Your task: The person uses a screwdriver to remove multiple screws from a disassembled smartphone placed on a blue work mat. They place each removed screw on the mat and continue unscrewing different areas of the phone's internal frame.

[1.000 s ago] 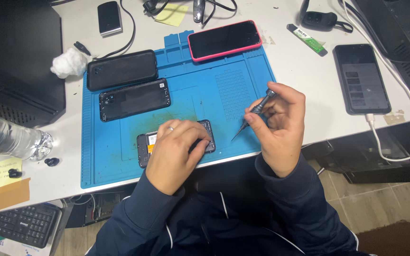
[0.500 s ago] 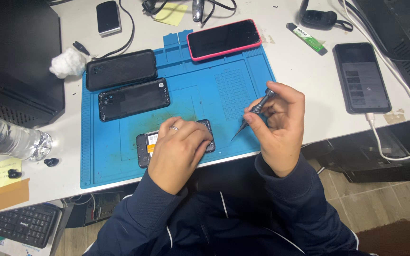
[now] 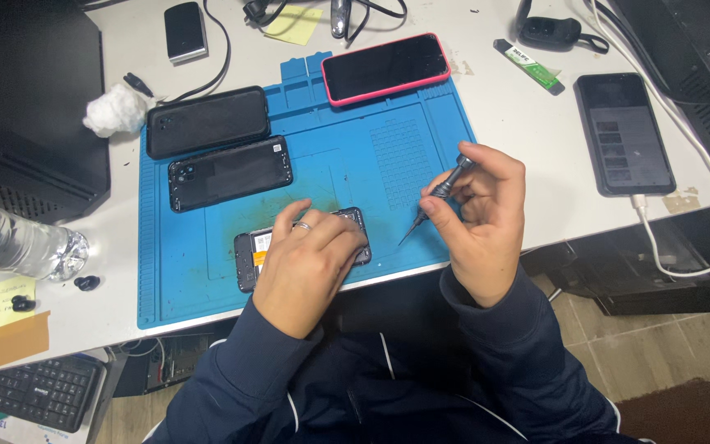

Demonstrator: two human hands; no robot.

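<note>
An opened phone [image 3: 250,255] with its back off lies near the front edge of a blue work mat [image 3: 404,156]. My left hand [image 3: 310,255], a ring on one finger, lies flat over the phone's right half and covers most of it. My right hand [image 3: 478,210] hovers just right of the phone and holds a small dark screwdriver [image 3: 437,196], its tip pointing down-left at the mat, a short way from the phone's right end.
On the mat behind lie a black phone back cover [image 3: 230,173], a black phone [image 3: 207,122] and a pink-cased phone [image 3: 385,67]. A dark phone on a white cable [image 3: 624,131] lies right. A water bottle [image 3: 18,242], a wad of tissue [image 3: 112,109] and a laptop [image 3: 26,99] sit left.
Almost nothing has moved. My left hand shifted slightly on the phone and the right hand still holds the screwdriver in the same spot.
</note>
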